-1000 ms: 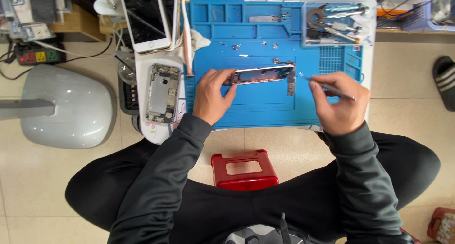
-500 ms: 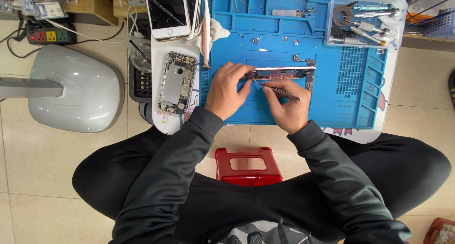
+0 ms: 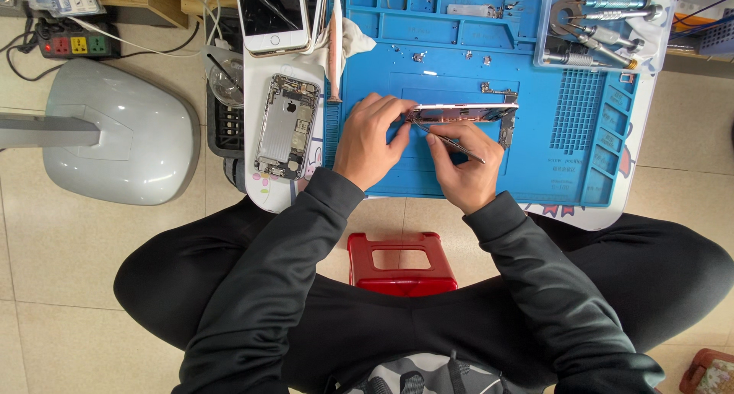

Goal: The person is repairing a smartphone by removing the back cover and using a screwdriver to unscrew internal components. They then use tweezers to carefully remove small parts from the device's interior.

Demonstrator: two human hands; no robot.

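Blue work mat point(image 3: 459, 164); red stool point(image 3: 401, 262); pinkish phone frame point(image 3: 462, 113).

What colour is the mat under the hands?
Blue: the mat shows plainly in the head view.

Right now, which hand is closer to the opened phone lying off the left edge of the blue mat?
Left. The left hand is on the mat just right of that opened phone. The right hand, holding tweezers, sits farther right.

Opened phone frame point(image 3: 462, 113), edge-up on mat
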